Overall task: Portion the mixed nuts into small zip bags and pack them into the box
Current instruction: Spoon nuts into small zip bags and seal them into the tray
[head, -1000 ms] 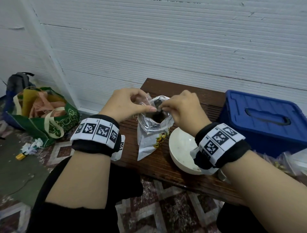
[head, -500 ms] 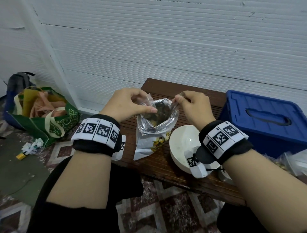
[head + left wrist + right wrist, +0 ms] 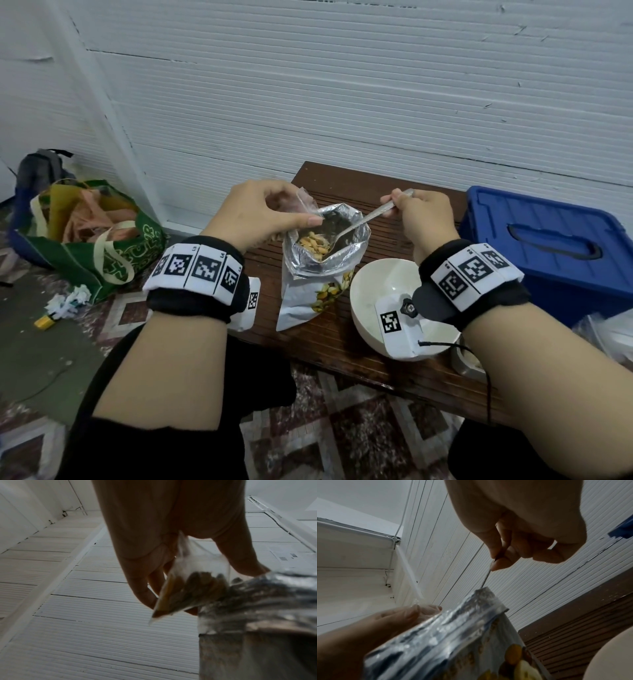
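An open foil nut bag (image 3: pixel 322 291) stands on the brown table (image 3: pixel 342 342), with pale nuts (image 3: pixel 312 241) showing inside. My left hand (image 3: pixel 291 216) pinches a small clear zip bag (image 3: pixel 306 204) at the foil bag's left rim. In the left wrist view the zip bag (image 3: pixel 193 582) holds a few nuts beside the foil bag (image 3: pixel 267 601). My right hand (image 3: pixel 400 205) pinches the handle of a metal spoon (image 3: pixel 368 219), whose bowl lies among the nuts. The right wrist view shows the spoon (image 3: pixel 486 577) going into the foil bag (image 3: pixel 453 635). A closed blue box (image 3: pixel 548 253) sits at the right.
A white bowl (image 3: pixel 380 291) stands next to the foil bag under my right wrist. Clear bags (image 3: pixel 609 329) and a metal item (image 3: pixel 464 359) lie at the table's right end. On the floor at left are a green tote (image 3: pixel 102 253), a backpack (image 3: pixel 39 171) and paper scraps (image 3: pixel 68 301).
My right hand drew back to the right from the foil bag's mouth, baring the spoon's handle. The mouth now gapes wider and shows nuts. My left hand stayed put.
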